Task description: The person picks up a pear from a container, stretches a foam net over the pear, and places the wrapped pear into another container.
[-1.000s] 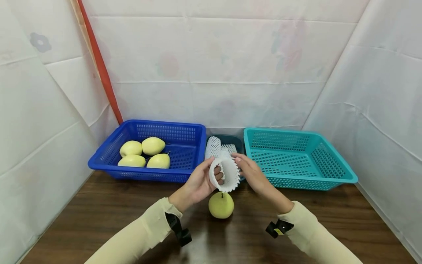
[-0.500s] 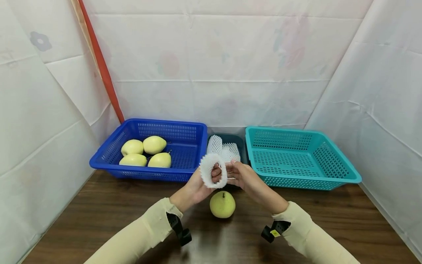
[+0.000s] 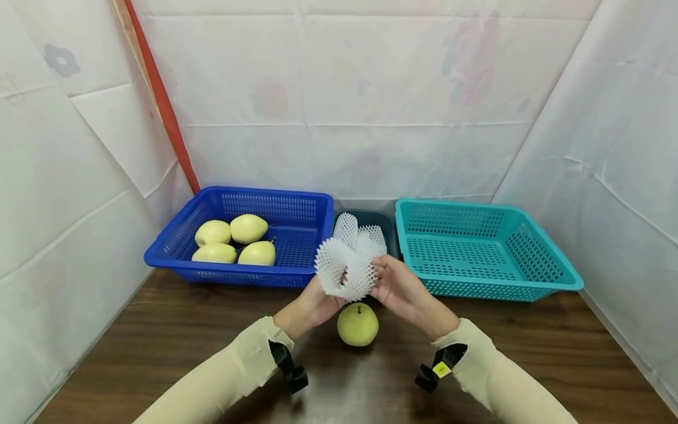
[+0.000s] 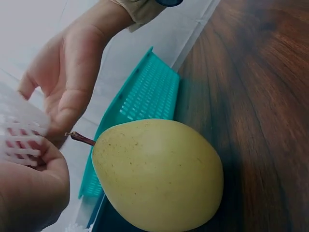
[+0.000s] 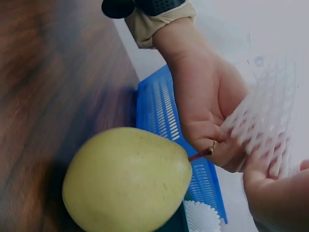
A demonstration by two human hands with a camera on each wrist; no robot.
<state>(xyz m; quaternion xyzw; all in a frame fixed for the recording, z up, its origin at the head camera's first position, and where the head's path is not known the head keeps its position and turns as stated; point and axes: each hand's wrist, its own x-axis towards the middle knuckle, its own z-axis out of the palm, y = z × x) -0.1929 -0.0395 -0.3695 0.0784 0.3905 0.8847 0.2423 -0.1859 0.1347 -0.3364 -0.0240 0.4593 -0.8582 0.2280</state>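
Note:
A white foam fruit net (image 3: 362, 275), its toothed mouth turned toward me, is held up between both hands in the head view. My left hand (image 3: 311, 304) grips it from the left and below, some fingers hidden behind the mesh. My right hand (image 3: 406, 292) pinches its right edge, thumb on the near side. Just below stands a yellow-green pear (image 3: 358, 325) on the table, stem up; neither hand holds it. The left wrist view shows the pear (image 4: 159, 174) close up, with the net (image 4: 19, 125) between the hands.
A blue basket (image 3: 312, 272) at the left holds several pears (image 3: 249, 228). Between it and a teal basket (image 3: 492, 288) at the right sits a dark tray (image 3: 389, 227) with more foam nets (image 3: 346, 228). White sheeting (image 3: 339, 88) lines the back and sides.
The right hand left the net's rim, passed lower beside it, and now pinches its right edge. The net's mouth has swung leftward and its rim has spread outward. The pear stays put.

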